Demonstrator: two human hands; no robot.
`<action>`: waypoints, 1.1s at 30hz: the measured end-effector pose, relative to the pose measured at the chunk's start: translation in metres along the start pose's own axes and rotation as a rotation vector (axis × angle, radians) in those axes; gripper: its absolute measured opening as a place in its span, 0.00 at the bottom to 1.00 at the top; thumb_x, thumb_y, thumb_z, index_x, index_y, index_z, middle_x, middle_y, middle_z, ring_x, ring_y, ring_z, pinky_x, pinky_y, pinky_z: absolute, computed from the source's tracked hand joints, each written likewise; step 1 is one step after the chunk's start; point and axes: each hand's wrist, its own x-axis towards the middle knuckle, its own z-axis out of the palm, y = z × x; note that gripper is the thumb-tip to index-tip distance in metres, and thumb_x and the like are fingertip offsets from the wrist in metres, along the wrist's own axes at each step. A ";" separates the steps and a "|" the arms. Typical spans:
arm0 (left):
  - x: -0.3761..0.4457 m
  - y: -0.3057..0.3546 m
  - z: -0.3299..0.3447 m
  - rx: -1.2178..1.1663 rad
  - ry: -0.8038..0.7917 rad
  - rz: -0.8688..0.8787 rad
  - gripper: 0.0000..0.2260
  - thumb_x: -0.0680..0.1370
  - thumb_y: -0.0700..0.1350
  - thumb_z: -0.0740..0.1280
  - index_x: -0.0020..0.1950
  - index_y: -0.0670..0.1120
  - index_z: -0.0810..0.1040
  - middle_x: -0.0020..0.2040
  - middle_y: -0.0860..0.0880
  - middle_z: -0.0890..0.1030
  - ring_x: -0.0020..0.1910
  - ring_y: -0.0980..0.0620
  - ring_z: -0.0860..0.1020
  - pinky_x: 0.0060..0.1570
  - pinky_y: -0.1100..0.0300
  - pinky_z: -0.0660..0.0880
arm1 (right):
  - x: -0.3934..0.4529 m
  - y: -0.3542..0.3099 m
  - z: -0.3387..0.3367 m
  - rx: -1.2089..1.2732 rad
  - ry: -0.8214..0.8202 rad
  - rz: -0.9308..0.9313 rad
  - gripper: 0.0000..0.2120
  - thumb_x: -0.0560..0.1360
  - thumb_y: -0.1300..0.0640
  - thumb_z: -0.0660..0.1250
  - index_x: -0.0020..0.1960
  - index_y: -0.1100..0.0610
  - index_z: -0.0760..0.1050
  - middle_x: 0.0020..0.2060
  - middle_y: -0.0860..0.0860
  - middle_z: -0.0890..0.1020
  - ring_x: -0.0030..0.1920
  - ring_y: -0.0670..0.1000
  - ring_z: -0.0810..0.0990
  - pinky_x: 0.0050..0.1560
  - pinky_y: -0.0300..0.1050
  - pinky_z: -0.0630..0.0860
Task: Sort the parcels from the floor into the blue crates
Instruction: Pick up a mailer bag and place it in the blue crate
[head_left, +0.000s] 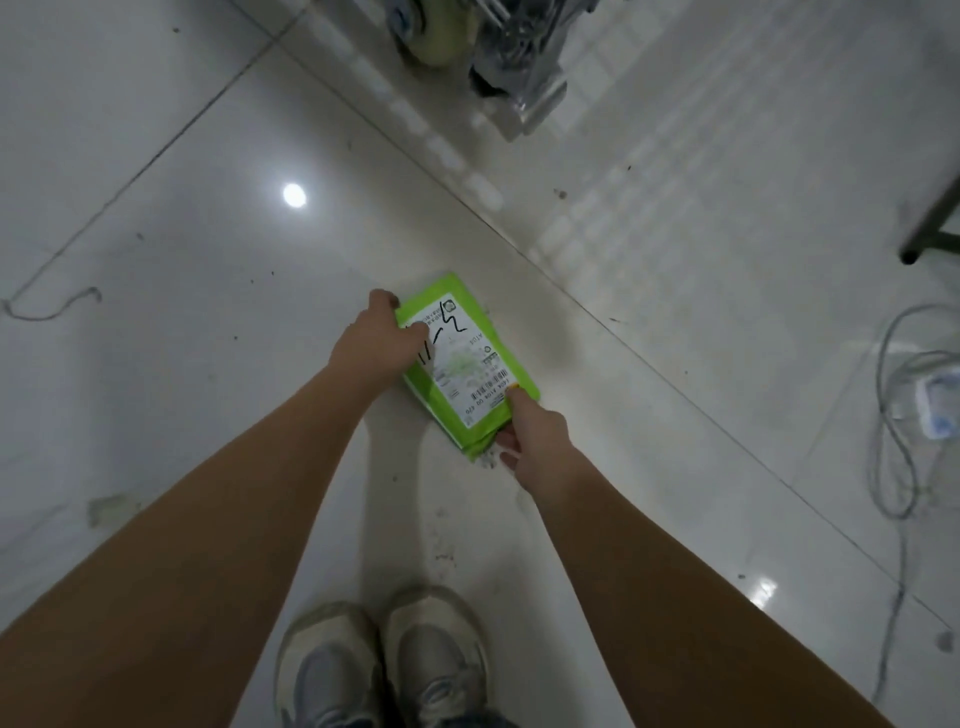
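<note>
Above the floor tiles (156, 364), left hand (376, 338) and right hand (535, 441) grip 1 green parcel (467, 364) (label blurred).

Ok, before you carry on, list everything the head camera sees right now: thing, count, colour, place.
parcel: one, bright green with a white label and black marker strokes, centre, held over the floor
floor: white glossy tiles with dark joints, specks of dirt
cables: a loose grey-white bundle, right edge, on the floor
thin wire: one, dark, left edge, on the floor
furniture leg: one, black, upper right
clear plastic packaging: a blurred heap, top centre, contents unclear
shoes: two, grey and off-white, bottom centre
left hand: grips the parcel's far left edge
right hand: pinches the parcel's near corner
No blue crate is in view.
</note>
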 end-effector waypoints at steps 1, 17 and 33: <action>-0.003 0.001 0.003 0.002 -0.029 0.012 0.14 0.76 0.44 0.62 0.60 0.40 0.69 0.56 0.40 0.75 0.57 0.40 0.74 0.53 0.53 0.69 | -0.003 -0.002 0.001 0.014 -0.022 0.008 0.17 0.75 0.51 0.67 0.58 0.61 0.74 0.46 0.57 0.78 0.35 0.51 0.73 0.32 0.41 0.68; -0.176 0.040 -0.137 -0.661 -0.037 -0.021 0.10 0.71 0.36 0.72 0.50 0.43 0.76 0.41 0.49 0.80 0.36 0.53 0.78 0.30 0.65 0.78 | -0.193 -0.054 -0.050 -0.114 -0.239 -0.450 0.13 0.73 0.62 0.69 0.48 0.52 0.66 0.49 0.53 0.80 0.45 0.51 0.81 0.39 0.44 0.78; -0.503 0.117 -0.402 -0.941 0.148 0.101 0.05 0.76 0.46 0.68 0.46 0.47 0.82 0.36 0.54 0.85 0.33 0.59 0.82 0.31 0.67 0.78 | -0.593 -0.139 -0.117 -0.015 -0.595 -0.884 0.14 0.74 0.68 0.66 0.59 0.60 0.73 0.48 0.54 0.83 0.45 0.50 0.81 0.44 0.40 0.79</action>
